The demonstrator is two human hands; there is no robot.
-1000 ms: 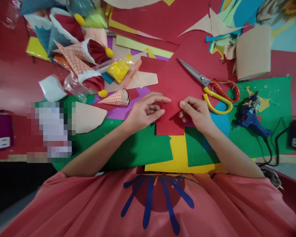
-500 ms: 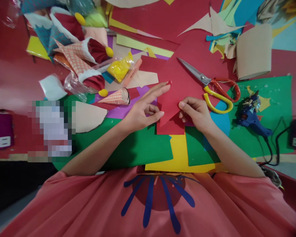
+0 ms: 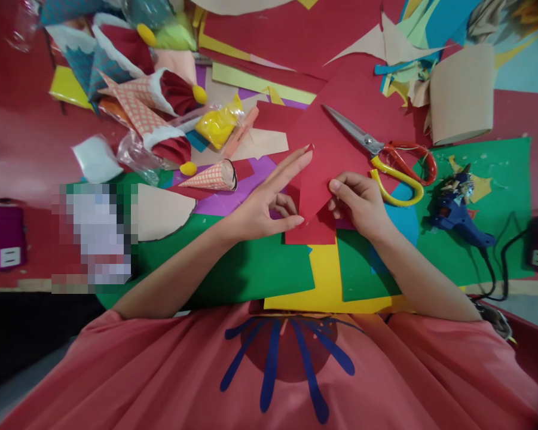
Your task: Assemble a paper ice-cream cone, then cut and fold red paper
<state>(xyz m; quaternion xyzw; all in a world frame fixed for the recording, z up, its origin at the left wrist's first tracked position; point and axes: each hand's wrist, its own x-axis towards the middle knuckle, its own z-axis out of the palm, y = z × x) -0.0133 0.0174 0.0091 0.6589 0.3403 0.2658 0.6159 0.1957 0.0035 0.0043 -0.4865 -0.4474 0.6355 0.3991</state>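
Observation:
Between my hands a small red paper piece (image 3: 312, 188) with a pointed lower corner is held up over other red paper. My right hand (image 3: 361, 203) pinches its right edge between thumb and curled fingers. On its other side my left hand (image 3: 271, 206) has long fingers stretched out and the thumb apart; fingertips and thumb tip reach the left edge and lower corner. Scissors (image 3: 372, 142) with one red and one yellow handle lie open on red paper beyond my right hand. A checked paper cone (image 3: 213, 176) rests left of my left hand.
Checked cones with white rims (image 3: 147, 98) and a yellow packet (image 3: 219, 124) crowd the far left. At right are a blue glue gun (image 3: 459, 212) with a cord and a beige paper cylinder (image 3: 461, 95). Green sheets (image 3: 251, 263) and paper scraps (image 3: 394, 39) cover the table.
Both hands and the small red piece have shifted slightly to the right. My right hand keeps its pinch, and the things on the table stay where they were.

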